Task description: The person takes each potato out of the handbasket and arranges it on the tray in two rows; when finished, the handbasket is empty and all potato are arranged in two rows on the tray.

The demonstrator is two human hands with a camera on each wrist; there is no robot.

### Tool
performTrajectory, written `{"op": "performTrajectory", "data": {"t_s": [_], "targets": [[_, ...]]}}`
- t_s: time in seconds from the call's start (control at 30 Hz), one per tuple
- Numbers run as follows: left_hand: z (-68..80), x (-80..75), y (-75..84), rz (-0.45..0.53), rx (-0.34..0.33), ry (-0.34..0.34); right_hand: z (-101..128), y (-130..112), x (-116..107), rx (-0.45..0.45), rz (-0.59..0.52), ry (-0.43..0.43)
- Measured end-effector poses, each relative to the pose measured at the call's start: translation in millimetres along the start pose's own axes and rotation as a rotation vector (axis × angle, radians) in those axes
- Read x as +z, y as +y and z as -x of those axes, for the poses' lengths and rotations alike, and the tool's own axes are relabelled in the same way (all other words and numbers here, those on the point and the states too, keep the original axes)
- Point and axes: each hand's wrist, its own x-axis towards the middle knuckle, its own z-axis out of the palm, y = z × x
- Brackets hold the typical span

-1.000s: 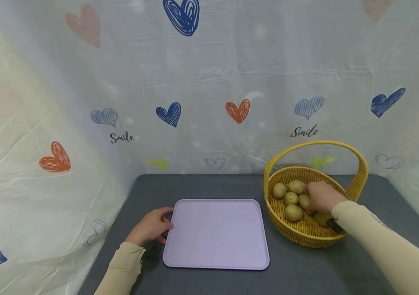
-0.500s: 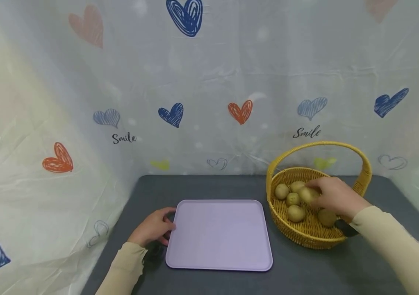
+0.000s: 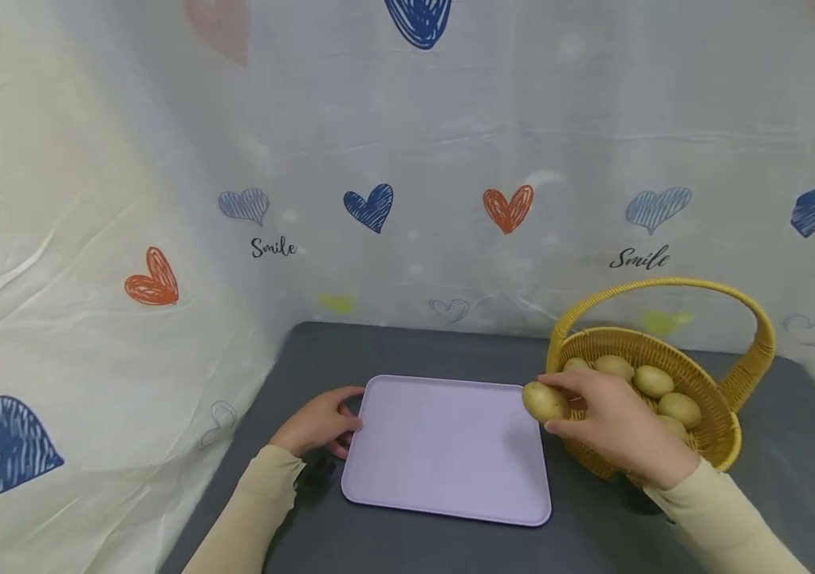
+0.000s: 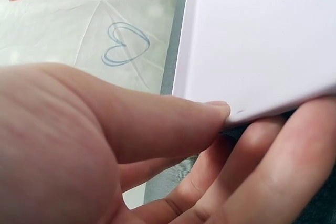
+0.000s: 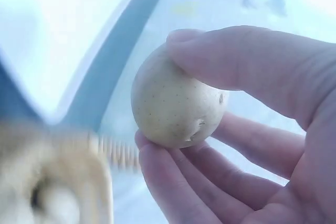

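Note:
My right hand (image 3: 612,426) pinches a small yellow potato (image 3: 543,401) between thumb and fingers, above the right edge of the lilac tray (image 3: 450,470). In the right wrist view the potato (image 5: 177,104) sits between my thumb on top and my fingers underneath. My left hand (image 3: 317,422) grips the tray's left edge; in the left wrist view the thumb lies on the tray rim (image 4: 247,109) and the fingers curl under it. A yellow wicker basket (image 3: 719,438) with several potatoes (image 3: 653,380) stands to the right of the tray.
The tray and basket stand on a dark grey tabletop (image 3: 407,542). A white plastic sheet with heart prints (image 3: 372,207) walls in the back and both sides. The basket's tall handle (image 3: 666,285) arches over it.
My right hand has lifted a potato out of the basket and carried it left to the tray's right edge. The head view has shifted. The left hand stays on the tray.

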Motion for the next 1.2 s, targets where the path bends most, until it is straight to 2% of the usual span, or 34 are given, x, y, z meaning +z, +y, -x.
{"op": "performTrajectory", "data": {"t_s": [0.13, 0.33, 0.57, 0.73, 1.2], "targets": [[-1.7, -2.0, 1.7, -0.004, -0.006, -0.016, -24, -12, 28, -0.039, -0.033, -0.020], [-3.9, -4.0, 5.3, 0.009, 0.009, -0.032, -71, -21, 87, -0.073, -0.121, -0.076], [-1.5, -3.8, 2.2, 0.022, 0.009, -0.045, -114, -47, 144, -0.106, -0.161, -0.144], [-1.6, -3.9, 0.5, 0.034, 0.017, -0.046, -130, -61, 163, -0.121, -0.172, -0.158], [-3.5, -3.7, -1.0, 0.040, 0.024, -0.048, -145, -67, 180, -0.131, -0.185, -0.185]]}}
